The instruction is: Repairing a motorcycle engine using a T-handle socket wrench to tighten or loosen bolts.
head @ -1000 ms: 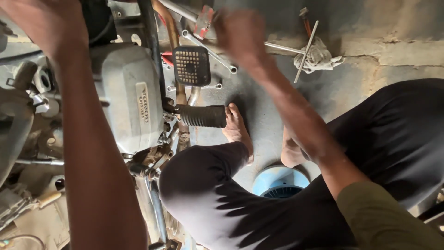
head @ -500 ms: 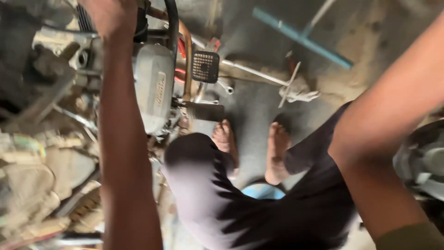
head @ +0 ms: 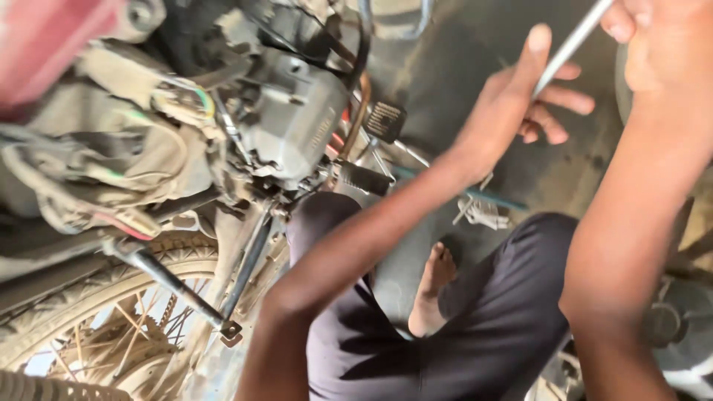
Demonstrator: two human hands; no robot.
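A thin silver metal rod (head: 572,46) slants down from the top right corner. My right hand (head: 661,41) is closed on its upper end at the frame's top edge. The rod's lower end runs into the fork between the thumb and fingers of my left hand (head: 520,100), whose fingers are spread and not curled around it. Both hands hover above the dark concrete floor (head: 445,67), to the right of a motorcycle engine (head: 297,126). My knees in black trousers (head: 475,334) and a bare foot (head: 434,286) are below.
The motorcycle fills the left side, with loose wiring (head: 148,148), a black footpeg (head: 364,178) and a ribbed pedal (head: 384,121). A spoked wheel with a muddy tyre (head: 96,327) sits at the bottom left. Small tools and a teal bar (head: 486,204) lie on the floor.
The view has swung left and closer. My left hand has left the motorcycle and moved right to the rod. My right hand now grips the rod at the top right.
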